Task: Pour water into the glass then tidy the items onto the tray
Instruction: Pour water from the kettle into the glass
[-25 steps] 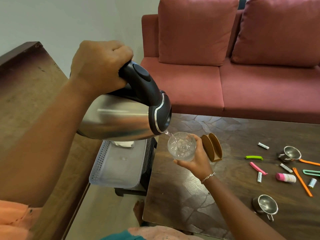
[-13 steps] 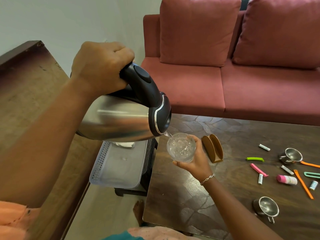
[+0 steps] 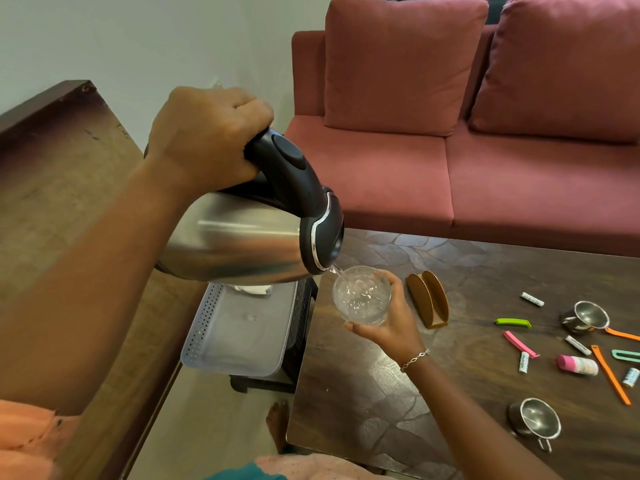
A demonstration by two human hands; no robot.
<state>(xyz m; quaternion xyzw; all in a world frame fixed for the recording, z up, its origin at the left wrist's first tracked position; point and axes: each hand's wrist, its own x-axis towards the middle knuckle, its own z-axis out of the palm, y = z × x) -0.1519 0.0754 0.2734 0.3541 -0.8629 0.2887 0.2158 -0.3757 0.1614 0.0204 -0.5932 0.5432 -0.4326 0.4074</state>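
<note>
The right hand (image 3: 391, 327) has fingers and thumb wrapped round the glass (image 3: 362, 296) and holds it in the air over the left edge of the coffee table (image 3: 381, 410). Above it the left hand (image 3: 207, 140) is clenched on the black handle of the steel kettle (image 3: 235, 244), which is tipped almost flat with its spout at the glass's rim.

Almost nothing has shifted over the last second: the tilt and the hold are the same, and the thin stream still runs. So the pour is the step in hand and no tidying has begun. Water churns in the glass (the level is hard to read through the bubbles), so I cannot judge how soon the kettle should be levelled.

Of the containers, a steel cup (image 3: 535, 422) by the table's near edge stands upright and looks empty. Off the table's left edge, under the kettle, the white tray (image 3: 204, 327) sits on a dark stand. It holds only a crumpled white thing (image 3: 252, 289) at its far end, half hidden by the kettle, and a small speck. Just beyond the glass, a brown holder (image 3: 429, 299) stands empty. Toward the right edge a second steel cup (image 3: 588, 317), also empty-looking, sits among loose coloured clips (image 3: 512, 321) and small tubes. A red sofa (image 3: 450, 168) lies behind.
</note>
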